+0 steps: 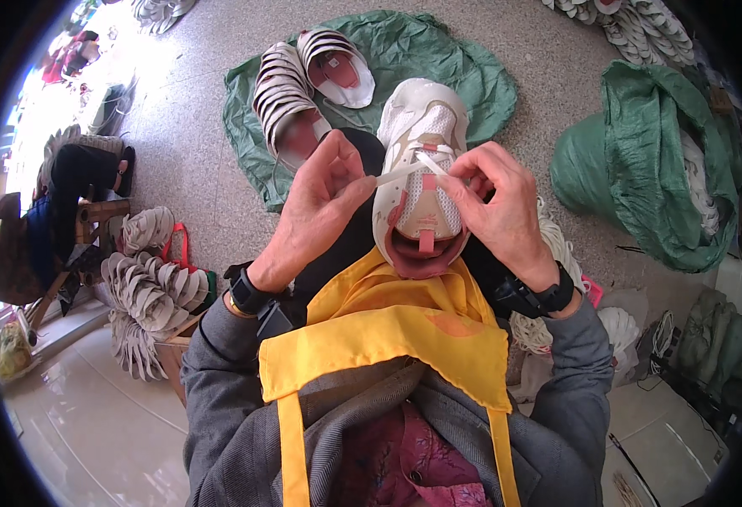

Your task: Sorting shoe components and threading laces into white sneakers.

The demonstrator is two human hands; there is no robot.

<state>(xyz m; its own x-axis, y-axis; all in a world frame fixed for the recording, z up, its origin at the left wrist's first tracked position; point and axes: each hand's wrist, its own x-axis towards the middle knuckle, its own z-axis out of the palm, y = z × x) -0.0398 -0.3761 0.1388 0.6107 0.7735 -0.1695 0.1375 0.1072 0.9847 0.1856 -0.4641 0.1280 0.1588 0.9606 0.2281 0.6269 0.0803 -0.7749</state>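
Note:
A white and beige sneaker with pink accents rests on my lap, its toe pointing away and its pink-lined opening toward me. My left hand is closed in a pinch on one end of a flat white shoelace, pulled out to the left of the tongue. On the other side, my right hand pinches another stretch of white lace just above the tongue. Both laces meet near the lower eyelets. A yellow apron covers my lap below the shoe.
Nested stacks of shoe uppers lie on a green sheet ahead. At the right stands a green sack holding pale pieces. More grey-white uppers are piled at the left, near a seated person's dark-clothed leg.

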